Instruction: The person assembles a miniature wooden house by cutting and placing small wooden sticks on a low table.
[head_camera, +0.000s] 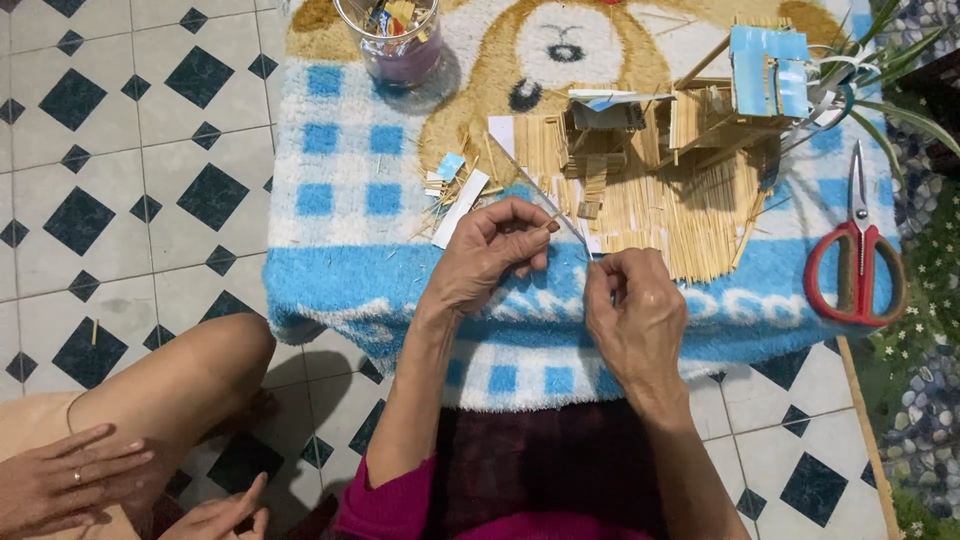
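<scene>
- Your left hand (490, 250) is pinching one end of a thin wooden stick (562, 222) between thumb and fingers.
- Your right hand (632, 310) is closing its fingers on the other end of this stick, just above the blue and white fluffy blanket (340, 190).
- The small stick house (690, 115) is standing behind your hands, on a mat of sticks.
- Red scissors (857, 262) are lying to the right, well apart.
- A clear jar (398, 40) is standing at the far edge.
- Another person's hands (70, 480) are resting at the bottom left.
</scene>
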